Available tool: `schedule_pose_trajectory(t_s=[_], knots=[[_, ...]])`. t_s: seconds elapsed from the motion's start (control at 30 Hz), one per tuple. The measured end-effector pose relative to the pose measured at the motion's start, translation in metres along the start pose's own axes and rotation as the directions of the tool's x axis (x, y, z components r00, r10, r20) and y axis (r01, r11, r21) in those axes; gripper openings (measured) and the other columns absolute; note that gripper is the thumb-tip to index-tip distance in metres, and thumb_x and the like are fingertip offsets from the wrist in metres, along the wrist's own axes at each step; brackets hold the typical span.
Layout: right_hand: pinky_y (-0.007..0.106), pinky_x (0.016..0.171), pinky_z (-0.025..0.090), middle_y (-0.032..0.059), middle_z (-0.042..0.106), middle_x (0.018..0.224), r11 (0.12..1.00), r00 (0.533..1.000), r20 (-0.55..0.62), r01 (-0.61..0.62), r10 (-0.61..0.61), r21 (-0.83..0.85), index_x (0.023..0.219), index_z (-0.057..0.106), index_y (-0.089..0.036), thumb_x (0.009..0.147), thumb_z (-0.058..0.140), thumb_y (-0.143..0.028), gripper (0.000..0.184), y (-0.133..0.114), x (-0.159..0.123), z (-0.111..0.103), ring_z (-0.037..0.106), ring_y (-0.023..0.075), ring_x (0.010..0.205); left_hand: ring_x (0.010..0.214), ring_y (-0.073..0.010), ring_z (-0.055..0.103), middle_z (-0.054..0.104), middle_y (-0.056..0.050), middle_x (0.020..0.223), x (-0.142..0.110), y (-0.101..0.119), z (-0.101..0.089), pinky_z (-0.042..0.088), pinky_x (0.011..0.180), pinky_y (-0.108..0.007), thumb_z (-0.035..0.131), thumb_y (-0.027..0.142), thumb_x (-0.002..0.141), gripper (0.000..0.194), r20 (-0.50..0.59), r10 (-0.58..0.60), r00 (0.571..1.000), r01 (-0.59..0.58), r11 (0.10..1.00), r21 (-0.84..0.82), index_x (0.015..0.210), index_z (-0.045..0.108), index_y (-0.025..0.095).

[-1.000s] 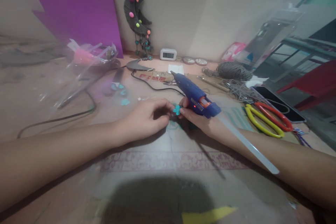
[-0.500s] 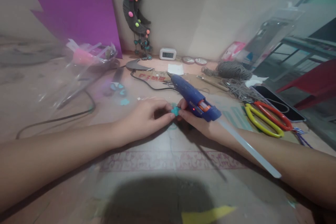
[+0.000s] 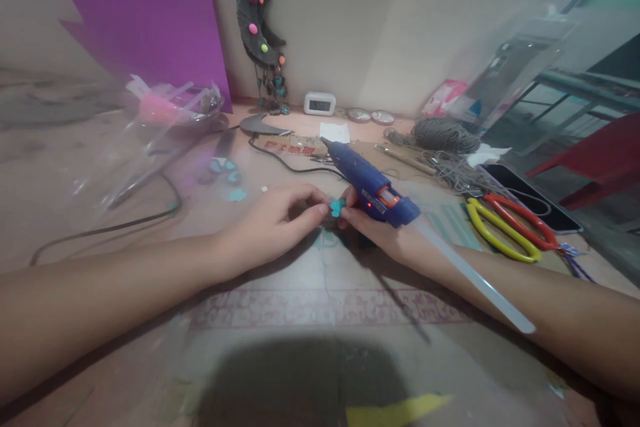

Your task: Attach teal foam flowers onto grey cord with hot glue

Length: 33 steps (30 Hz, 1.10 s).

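My left hand (image 3: 273, 220) rests on the table with its fingers pinched on a small teal cut-out piece (image 3: 337, 207). My right hand (image 3: 373, 230) meets it from the other side, its fingertips also touching the teal piece. That right hand grips a blue hot glue gun (image 3: 373, 183), nozzle pointing away to the upper left, a clear glue stick (image 3: 470, 273) jutting back over my forearm. A small red light glows on the gun's body.
Yellow and red scissors (image 3: 505, 230) lie to the right beside a dark phone (image 3: 530, 197) and grey yarn (image 3: 445, 137). More teal cut-outs (image 3: 227, 170) sit left of centre near a plastic bag (image 3: 165, 113). A black cable (image 3: 125, 223), a small white clock (image 3: 320, 103) and purple sheet (image 3: 145, 20) lie behind.
Both hands stayed together at the teal piece, turning it slightly between the fingertips. The glue gun dipped a little and came back. Nothing else moved.
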State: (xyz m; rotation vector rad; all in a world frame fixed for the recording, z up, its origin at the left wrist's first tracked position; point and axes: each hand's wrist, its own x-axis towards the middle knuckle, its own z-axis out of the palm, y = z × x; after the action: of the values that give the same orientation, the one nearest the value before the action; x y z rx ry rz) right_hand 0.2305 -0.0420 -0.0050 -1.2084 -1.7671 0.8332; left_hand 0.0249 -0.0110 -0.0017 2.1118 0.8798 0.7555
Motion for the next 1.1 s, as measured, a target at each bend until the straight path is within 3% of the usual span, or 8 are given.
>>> schedule_pose_trajectory(t_s=[0.13,0.33,0.57,0.73,0.93,1.1], knots=[[0.025,0.066,0.047,-0.0029,0.063,0.076,0.997,0.999,0.031,0.029,-0.027,-0.067,0.088,0.055,-0.022,0.086,0.063,-0.027,0.009,0.001,-0.001,-0.002,0.061,0.012,0.068,0.085,-0.0178,0.065,0.07,-0.001,0.089,-0.001,0.0,-0.001,0.049,0.083,-0.029,0.057,0.04,0.092,0.024,0.008,0.018,1.0,-0.019,0.999,0.04,0.088,0.068,0.02],[0.028,0.07,0.049,-0.0005,0.066,0.08,0.992,0.997,0.072,0.018,-0.009,-0.126,0.089,0.056,-0.022,0.088,0.062,-0.032,0.012,-0.005,-0.003,-0.004,0.063,0.0145,0.073,0.081,-0.0172,0.064,0.07,-0.001,0.086,0.0,0.001,-0.001,0.05,0.079,-0.028,0.056,0.035,0.092,0.02,0.004,0.018,1.0,-0.019,0.999,0.033,0.085,0.066,0.019],[0.026,0.067,0.049,-0.0017,0.065,0.078,0.997,0.999,0.032,0.023,-0.021,-0.073,0.087,0.056,-0.022,0.086,0.063,-0.028,0.01,-0.003,-0.002,-0.002,0.062,0.0127,0.068,0.078,-0.0162,0.064,0.069,-0.001,0.083,-0.001,-0.002,0.0,0.049,0.073,-0.027,0.054,0.037,0.093,0.022,0.016,-0.025,1.0,0.025,0.998,-0.049,0.087,0.064,0.019],[0.029,0.067,0.051,-0.0015,0.063,0.077,0.999,0.998,-0.044,-0.033,0.033,0.015,0.088,0.056,-0.022,0.084,0.064,-0.027,0.01,0.003,-0.001,0.001,0.064,0.0146,0.07,0.077,-0.0161,0.06,0.066,-0.001,0.084,-0.001,-0.004,0.001,0.047,0.072,-0.028,0.051,0.036,0.094,0.02,-0.044,-0.073,0.996,0.071,0.997,-0.036,0.089,0.061,0.018],[0.029,0.068,0.052,-0.0014,0.063,0.078,0.991,0.99,-0.084,-0.102,0.109,0.084,0.087,0.055,-0.023,0.082,0.066,-0.027,0.013,0.002,0.001,0.002,0.063,0.0143,0.07,0.079,-0.0156,0.054,0.057,-0.001,0.084,-0.003,-0.006,0.001,0.046,0.071,-0.028,0.04,0.036,0.1,0.024,-0.143,-0.071,0.987,0.05,0.987,-0.151,0.087,0.052,0.02],[0.029,0.066,0.052,-0.0012,0.062,0.076,0.987,0.989,-0.069,-0.125,0.132,0.097,0.086,0.055,-0.023,0.08,0.066,-0.026,0.013,-0.003,0.002,0.002,0.064,0.0147,0.069,0.083,-0.0174,0.054,0.055,-0.002,0.082,-0.005,-0.002,-0.004,0.046,0.081,-0.031,0.036,0.037,0.101,0.029,-0.243,0.011,0.97,-0.014,1.0,-0.012,0.083,0.051,0.021]])
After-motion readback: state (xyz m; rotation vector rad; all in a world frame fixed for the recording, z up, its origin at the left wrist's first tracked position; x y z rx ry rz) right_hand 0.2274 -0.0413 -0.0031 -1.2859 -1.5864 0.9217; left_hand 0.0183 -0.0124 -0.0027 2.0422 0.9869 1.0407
